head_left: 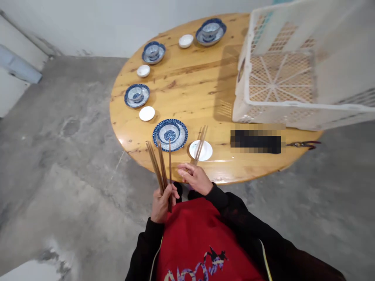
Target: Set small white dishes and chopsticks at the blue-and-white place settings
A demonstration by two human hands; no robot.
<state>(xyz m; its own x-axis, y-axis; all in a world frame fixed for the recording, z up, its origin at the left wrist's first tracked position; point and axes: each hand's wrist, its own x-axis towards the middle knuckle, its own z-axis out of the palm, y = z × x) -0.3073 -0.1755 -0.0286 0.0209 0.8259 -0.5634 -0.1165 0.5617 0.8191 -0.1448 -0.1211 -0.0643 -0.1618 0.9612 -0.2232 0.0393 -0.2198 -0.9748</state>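
Note:
My left hand (pixel 163 203) is closed around a bundle of several brown chopsticks (pixel 159 164) that fan upward over the table's near edge. My right hand (pixel 195 177) hovers just right of it, fingers curled and parted, holding nothing I can make out. A pair of chopsticks (pixel 200 143) rests across a small white saucer (pixel 202 150) on the round wooden table (pixel 190 89). Beside the saucer sits a blue patterned plate (pixel 170 134).
Along the table's left rim stand three blue plates with bowls (pixel 136 95) (pixel 153 52) (pixel 211 30) and small white dishes (pixel 147 113) (pixel 143 70) (pixel 186 40). A large white plastic crate (pixel 295 66) fills the right side. A blurred dark object (pixel 256 140) and a tool (pixel 303 144) lie near it. Concrete floor surrounds.

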